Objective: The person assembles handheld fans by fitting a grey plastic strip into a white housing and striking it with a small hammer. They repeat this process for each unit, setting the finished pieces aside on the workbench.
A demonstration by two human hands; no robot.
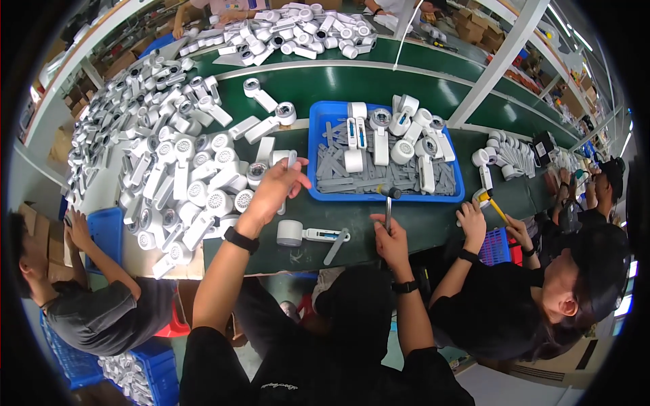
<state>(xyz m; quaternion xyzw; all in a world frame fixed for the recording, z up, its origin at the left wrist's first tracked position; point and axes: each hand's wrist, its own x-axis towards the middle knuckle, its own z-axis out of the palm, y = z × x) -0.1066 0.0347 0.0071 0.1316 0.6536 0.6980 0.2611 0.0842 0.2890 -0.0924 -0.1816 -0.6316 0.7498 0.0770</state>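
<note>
My left hand (274,189) is closed, fingers bent around a slim grey plastic strip (292,160) that pokes up past the fingertips. It is above the table between the pile of fans and the blue tray. My right hand (391,245) grips a hammer (388,211), its dark head upward by the tray's near edge. On the green table between my hands lies a white handheld fan (290,233), its handle open and showing a blue part inside. A loose grey strip (336,247) lies across the end of that handle.
A blue tray (318,195) holds grey strips with several fans on top. White fans (183,172) are heaped at the left, and another heap (298,30) lies at the back. A co-worker at the right holds a yellow-handled tool (497,210); another person sits at the left.
</note>
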